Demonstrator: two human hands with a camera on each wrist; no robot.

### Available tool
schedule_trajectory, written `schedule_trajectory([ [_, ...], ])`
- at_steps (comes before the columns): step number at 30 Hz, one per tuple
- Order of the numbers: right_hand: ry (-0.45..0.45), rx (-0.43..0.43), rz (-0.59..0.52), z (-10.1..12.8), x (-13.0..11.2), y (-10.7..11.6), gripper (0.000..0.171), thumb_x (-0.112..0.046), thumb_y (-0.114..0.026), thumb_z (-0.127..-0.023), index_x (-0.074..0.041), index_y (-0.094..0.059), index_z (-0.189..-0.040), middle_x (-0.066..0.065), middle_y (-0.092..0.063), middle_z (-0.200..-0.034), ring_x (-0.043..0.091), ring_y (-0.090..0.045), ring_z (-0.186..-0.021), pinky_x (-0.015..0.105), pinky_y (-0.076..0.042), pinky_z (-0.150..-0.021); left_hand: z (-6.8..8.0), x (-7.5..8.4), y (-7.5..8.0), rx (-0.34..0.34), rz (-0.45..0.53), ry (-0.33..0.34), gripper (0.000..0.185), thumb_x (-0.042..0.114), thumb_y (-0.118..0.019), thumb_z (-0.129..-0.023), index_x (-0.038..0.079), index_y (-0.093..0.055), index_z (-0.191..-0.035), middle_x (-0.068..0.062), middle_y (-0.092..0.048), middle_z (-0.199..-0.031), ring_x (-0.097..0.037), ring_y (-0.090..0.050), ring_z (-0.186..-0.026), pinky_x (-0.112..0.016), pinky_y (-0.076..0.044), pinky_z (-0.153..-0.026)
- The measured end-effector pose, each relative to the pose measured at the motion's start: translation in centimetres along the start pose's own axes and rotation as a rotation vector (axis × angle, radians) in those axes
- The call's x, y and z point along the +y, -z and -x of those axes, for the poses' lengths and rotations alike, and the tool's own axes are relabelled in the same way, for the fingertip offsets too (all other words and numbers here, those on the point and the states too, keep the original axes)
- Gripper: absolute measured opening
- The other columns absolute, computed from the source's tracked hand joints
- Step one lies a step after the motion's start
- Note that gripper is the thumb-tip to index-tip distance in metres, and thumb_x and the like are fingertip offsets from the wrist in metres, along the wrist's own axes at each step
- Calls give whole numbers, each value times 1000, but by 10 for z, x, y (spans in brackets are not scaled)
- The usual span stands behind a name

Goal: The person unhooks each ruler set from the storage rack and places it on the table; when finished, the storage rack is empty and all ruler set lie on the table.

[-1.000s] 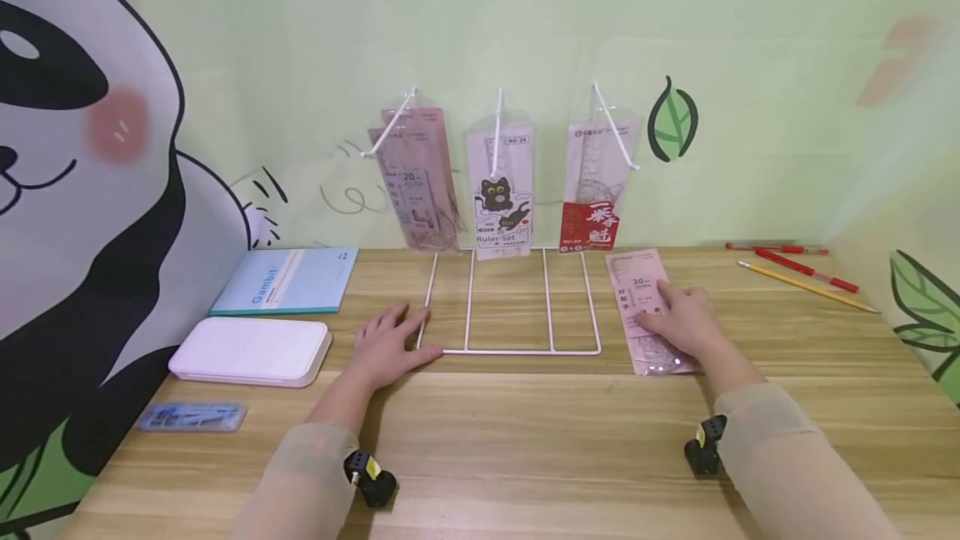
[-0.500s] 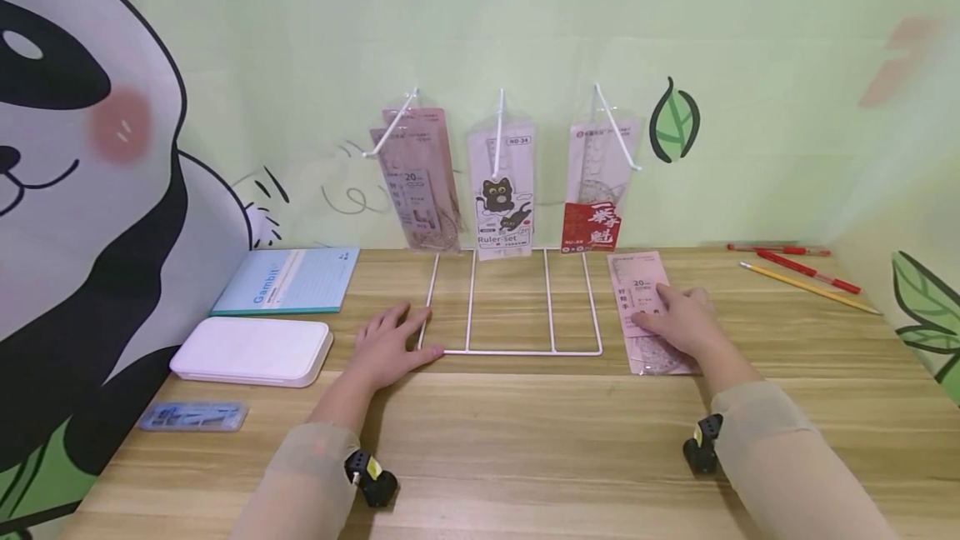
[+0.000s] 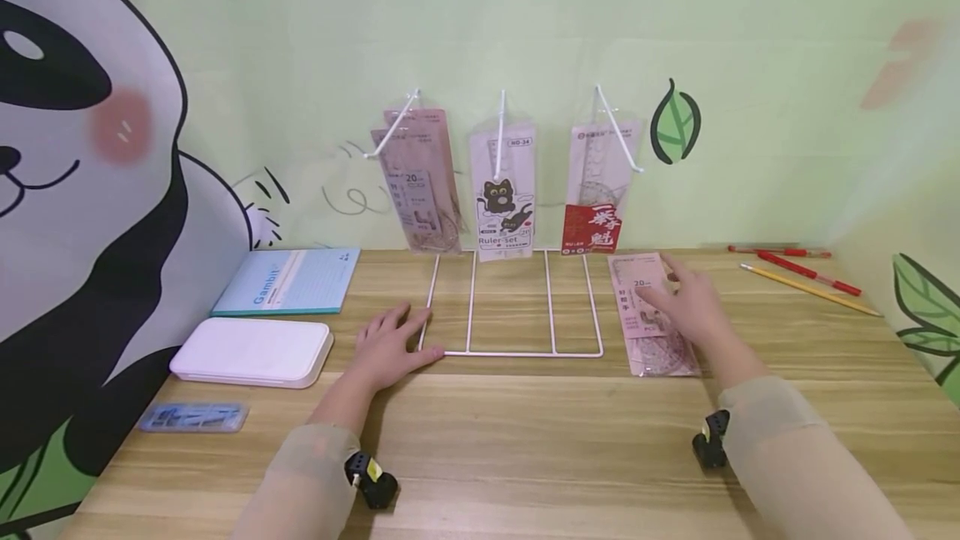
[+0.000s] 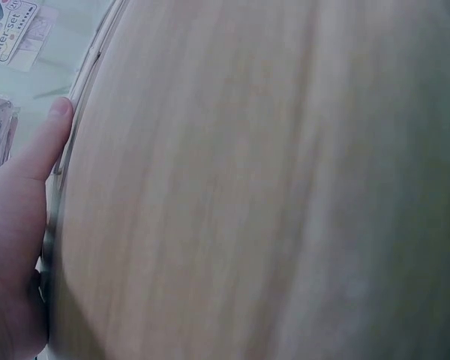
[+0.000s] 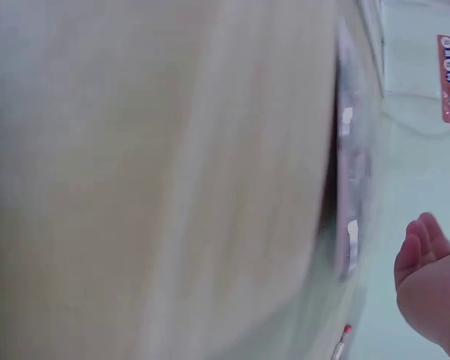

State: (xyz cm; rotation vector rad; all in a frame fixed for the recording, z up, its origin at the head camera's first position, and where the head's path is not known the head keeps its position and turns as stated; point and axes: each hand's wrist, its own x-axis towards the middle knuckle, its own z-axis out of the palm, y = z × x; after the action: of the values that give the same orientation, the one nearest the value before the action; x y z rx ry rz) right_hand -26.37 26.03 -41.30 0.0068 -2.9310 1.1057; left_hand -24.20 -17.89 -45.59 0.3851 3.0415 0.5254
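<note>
Flanking wire rack [image 3: 512,307], notebook [image 3: 288,280], pens [image 3: 804,269]

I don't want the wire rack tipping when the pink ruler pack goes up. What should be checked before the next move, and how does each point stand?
1. Left hand steadies the wire rack at its front left corner: ok.
2. Right hand grips the pink ruler pack: not ok, fingers lie over it and it is flat on the table.
3. Pack's hanging hole is clear: cannot tell.
4. Left hook has room beside the matching pink packs: cannot tell.
5. Pens lie clear of the right hand: ok.
</note>
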Motion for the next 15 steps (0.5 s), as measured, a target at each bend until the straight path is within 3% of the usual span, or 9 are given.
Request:
schedule_trajectory([
  [9,67,81,-192,-14,-32,10,85,-35,-63,-90,-16,-8,-152,25,-34,-143,43,-37,-124,56,-34,-97,0,-1,-1,3,0,-2,80,68,-54,-80,25,-37,-145,-16,-26,-150,-43,-22,-133,-62,-15,-102],
  [15,85,138,-283,-24,-59,16,87,-37,-65,-88,-24,-9,-152,19,-36,-144,38,-35,-129,54,-31,-101,0,0,0,3,7,2,80,68,-54,-80,26,-37,-145,-15,-25,-150,-43,-22,-133,-62,-15,-102],
])
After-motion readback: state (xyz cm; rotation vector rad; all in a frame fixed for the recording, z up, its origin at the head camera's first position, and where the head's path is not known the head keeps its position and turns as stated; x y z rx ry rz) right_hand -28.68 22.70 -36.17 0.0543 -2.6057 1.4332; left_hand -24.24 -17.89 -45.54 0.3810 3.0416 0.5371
